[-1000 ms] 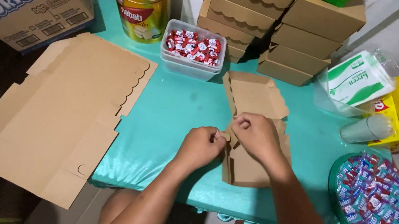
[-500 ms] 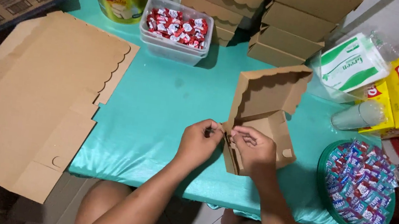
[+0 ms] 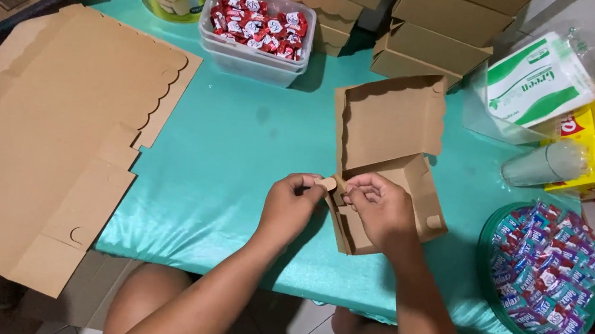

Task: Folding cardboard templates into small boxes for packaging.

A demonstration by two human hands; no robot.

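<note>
The grip of the left hand pinches a small cardboard tab between thumb and fingertips at the near left corner of a half-folded brown box. The right hand grips the same corner, fingers curled closed around the box wall. The box sits on the turquoise surface, its scalloped lid standing open. A flat cardboard sheet lies left; a round tray of wrapped sweets sits right.
</note>
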